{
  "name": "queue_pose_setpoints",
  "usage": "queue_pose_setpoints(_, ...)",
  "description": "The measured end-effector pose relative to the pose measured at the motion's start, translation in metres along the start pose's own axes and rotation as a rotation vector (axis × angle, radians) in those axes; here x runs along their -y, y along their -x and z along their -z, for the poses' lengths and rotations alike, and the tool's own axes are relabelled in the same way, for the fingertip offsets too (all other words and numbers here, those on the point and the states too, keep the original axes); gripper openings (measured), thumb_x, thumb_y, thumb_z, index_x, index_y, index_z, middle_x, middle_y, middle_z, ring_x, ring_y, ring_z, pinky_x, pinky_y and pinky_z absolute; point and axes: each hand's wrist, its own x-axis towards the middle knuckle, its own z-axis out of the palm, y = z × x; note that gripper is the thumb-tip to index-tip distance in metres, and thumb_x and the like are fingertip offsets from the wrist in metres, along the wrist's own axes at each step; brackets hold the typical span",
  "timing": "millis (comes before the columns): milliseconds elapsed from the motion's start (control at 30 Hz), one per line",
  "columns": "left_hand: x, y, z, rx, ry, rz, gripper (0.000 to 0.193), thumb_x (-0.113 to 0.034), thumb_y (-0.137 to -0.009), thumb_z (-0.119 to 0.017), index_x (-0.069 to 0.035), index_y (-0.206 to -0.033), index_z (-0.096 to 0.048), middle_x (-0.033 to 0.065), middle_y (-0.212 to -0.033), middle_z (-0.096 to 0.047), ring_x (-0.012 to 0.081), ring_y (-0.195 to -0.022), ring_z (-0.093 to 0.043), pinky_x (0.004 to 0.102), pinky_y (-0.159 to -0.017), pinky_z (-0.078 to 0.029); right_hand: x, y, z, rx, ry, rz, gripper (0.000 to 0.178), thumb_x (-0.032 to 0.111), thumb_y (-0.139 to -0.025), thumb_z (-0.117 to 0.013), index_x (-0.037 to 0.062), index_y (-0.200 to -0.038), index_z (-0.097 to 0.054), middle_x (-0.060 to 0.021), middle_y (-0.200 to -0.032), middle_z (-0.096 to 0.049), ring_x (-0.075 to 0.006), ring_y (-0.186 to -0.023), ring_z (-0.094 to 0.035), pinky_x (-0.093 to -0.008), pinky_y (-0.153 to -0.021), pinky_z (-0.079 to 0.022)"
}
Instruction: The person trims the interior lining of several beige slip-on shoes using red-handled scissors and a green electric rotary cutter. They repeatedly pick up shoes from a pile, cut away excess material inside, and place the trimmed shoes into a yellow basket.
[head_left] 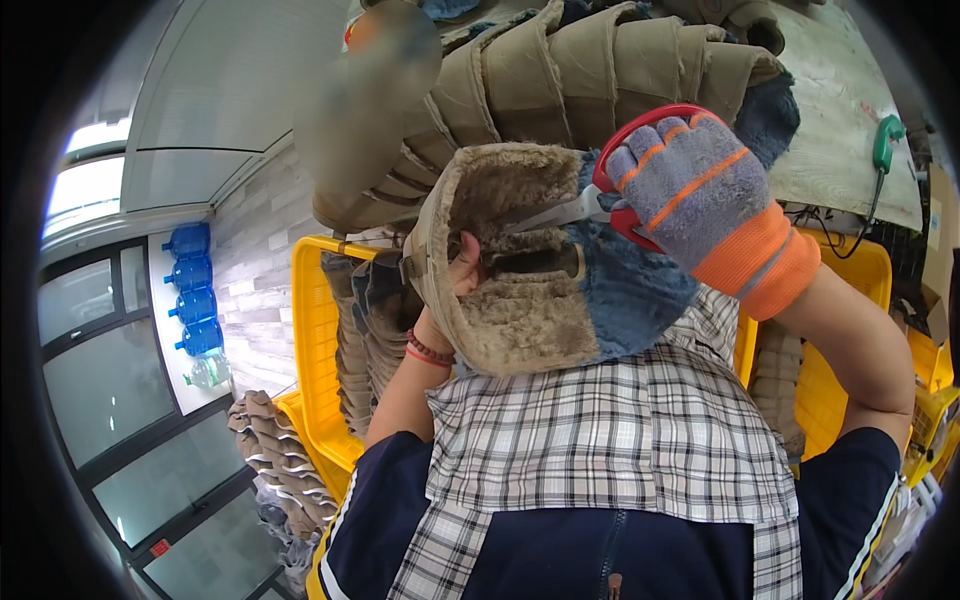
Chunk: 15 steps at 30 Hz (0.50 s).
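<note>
A curved, plush-lined piece (535, 325) is held up before my chest, tan fleece on one side and blue fleece on the other, with a slot in its middle. My left hand (462, 272), bare, grips it at the left edge; the thumb shows on the fleece and the other fingers are hidden behind. In a grey and orange glove, my right hand (705, 195) is closed round red-handled scissors (572, 210). Their blades point left over the fleece above the slot.
A long row of nested tan pieces (580, 75) lies on the table (835, 90) ahead. Yellow baskets (310, 340) with more pieces flank me. A green tool (886, 142) with a cord sits at the right table edge. Blue water jugs (190, 272) stand far left.
</note>
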Motion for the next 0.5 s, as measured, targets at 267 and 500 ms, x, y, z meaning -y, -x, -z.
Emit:
queue_pose_setpoints(267, 0.0, 0.003, -0.004, -0.008, -0.033, -0.015, 0.061, -0.01, -0.077, -0.069, -0.004, -0.132, -0.043, 0.0109, -0.133, -0.046, 0.0238, -0.124, -0.041, 0.0363, -0.106, -0.031, -0.001, 0.0, -0.003, -0.054, 0.023, 0.053, 0.023, 0.019, -0.076, -0.063, 0.0074, -0.096, -0.064, -0.0078, -0.083, -0.063, -0.0216, -0.076, -0.061, -0.0331, -0.067, -0.046)
queue_pose_setpoints(500, -0.001, 0.001, -0.004, 0.011, -0.058, -0.028, 0.062, -0.01, -0.078, -0.069, -0.004, -0.133, -0.042, 0.0109, -0.133, -0.046, 0.0237, -0.125, -0.041, 0.0362, -0.106, -0.031, 0.0, 0.003, 0.007, -0.02, 0.009, 0.017, 0.018, 0.018, -0.075, -0.064, 0.0077, -0.089, -0.063, -0.0074, -0.081, -0.063, -0.0213, -0.076, -0.061, -0.0333, -0.067, -0.047)
